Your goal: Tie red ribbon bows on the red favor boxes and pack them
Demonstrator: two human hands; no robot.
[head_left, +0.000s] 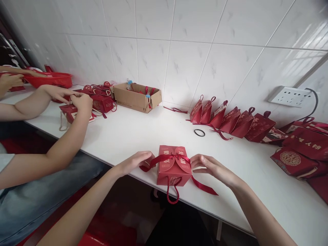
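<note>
In front of me a red gift box (171, 164) with gold lettering sits near the table's front edge. A red ribbon (164, 157) runs across its top and is knotted in the middle, with one loose tail lying on the table to the right. A twisted red cord handle (173, 199) hangs from the near side, over the edge. My left hand (135, 162) is beside the box with fingers stretched out, next to the ribbon's left end. At the box's right side, my right hand (211, 167) has its fingers extended and apart, the fingertips close to or touching the box.
Several folded red boxes (230, 120) stand along the wall. More red boxes (292, 157) are piled at right, below a power strip (289, 96). A black ring (199, 132) lies on the table. Beyond a cardboard box (135, 97), co-workers' hands (81, 99) handle red boxes at left.
</note>
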